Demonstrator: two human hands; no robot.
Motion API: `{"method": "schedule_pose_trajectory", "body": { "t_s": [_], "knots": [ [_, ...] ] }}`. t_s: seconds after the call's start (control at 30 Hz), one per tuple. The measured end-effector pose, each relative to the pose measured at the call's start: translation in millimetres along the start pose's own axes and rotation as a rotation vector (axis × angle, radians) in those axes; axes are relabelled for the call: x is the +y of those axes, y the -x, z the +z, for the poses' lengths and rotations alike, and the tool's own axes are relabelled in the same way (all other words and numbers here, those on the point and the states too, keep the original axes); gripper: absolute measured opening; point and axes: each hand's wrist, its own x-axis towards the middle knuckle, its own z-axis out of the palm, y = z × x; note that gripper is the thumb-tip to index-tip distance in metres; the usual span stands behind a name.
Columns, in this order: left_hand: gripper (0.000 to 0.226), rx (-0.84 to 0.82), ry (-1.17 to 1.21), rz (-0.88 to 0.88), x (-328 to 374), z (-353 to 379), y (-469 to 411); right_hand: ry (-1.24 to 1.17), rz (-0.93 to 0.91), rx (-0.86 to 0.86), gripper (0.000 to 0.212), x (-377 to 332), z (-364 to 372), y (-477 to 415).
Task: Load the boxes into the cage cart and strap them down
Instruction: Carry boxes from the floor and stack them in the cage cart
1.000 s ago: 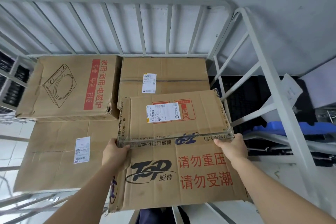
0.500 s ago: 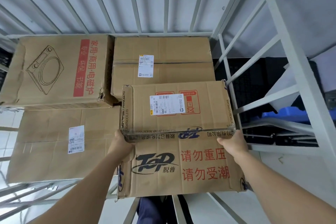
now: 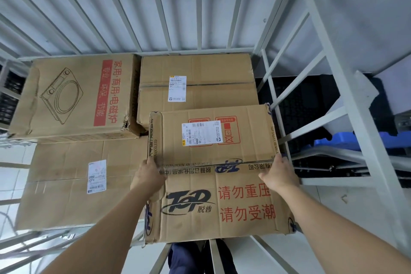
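A brown cardboard box printed "Top" sits at the near right of the white cage cart, partly over its front edge. My left hand grips the box's left side at the taped seam. My right hand grips its right side. Behind it lies a plain box with a white label. At the back left lies a box with a red stripe and a cooker drawing. Below that one lies a flat box with a label.
The cart's barred back wall and right side frame enclose the boxes. Right of the cart are black crates and a blue plastic item. A person's dark trouser legs show below the held box.
The view has tilted down and closer to the boxes. The "Top" box has been pushed a little farther into the cart, with both hands holding the same spots.
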Motion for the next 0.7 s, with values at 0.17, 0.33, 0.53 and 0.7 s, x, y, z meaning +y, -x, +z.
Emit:
{"method": "schedule_pose_trajectory", "body": {
  "t_s": [0.17,0.33,0.53,0.7],
  "knots": [
    [0.046,0.066,-0.176,0.137,33,-39,22,0.084,-0.192,0.053,0.071,-11,-35,28],
    [0.035,0.206,-0.394,0.367,69,-81,53,0.154,-0.276,0.197,0.050,-14,-77,67],
    [0.032,0.359,-0.546,0.674,106,-126,113,0.134,-0.250,0.386,0.052,-5,-119,140],
    [0.036,0.479,-0.625,0.961,133,-148,170,0.088,-0.153,0.558,0.054,15,-137,222]
  ]
}}
